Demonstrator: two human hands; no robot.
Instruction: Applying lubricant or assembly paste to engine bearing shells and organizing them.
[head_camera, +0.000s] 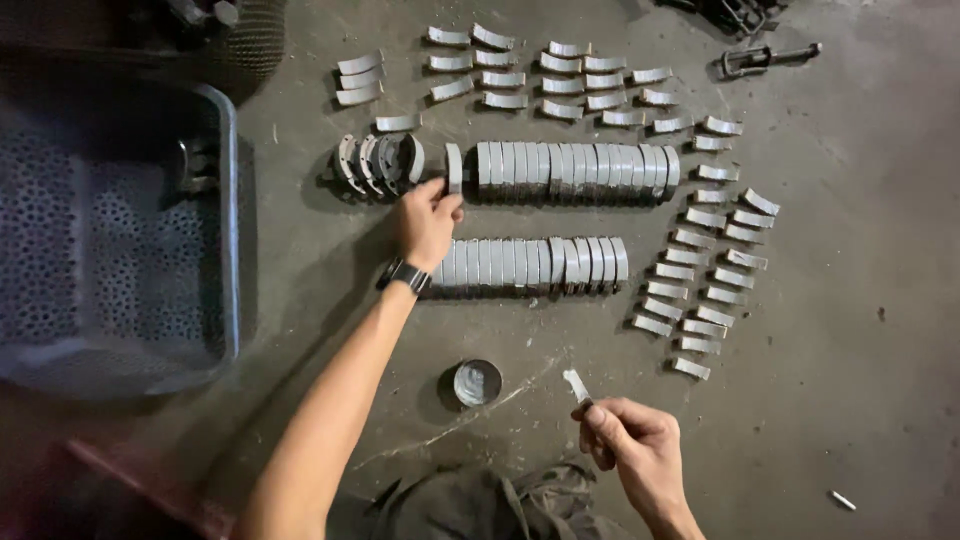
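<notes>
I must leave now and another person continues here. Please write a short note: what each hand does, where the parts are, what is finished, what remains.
Left hand: fingertips grip one curved metal shell standing at the left end of the upper row.
Right hand: holds a small brush near the round tin.
Done: two tight rows stand on edge on the floor, upper row and lower row.
Left: loose shells lie scattered at the right and along the top; a small cluster sits left of the rows. Grey perforated crate at far left.
</notes>
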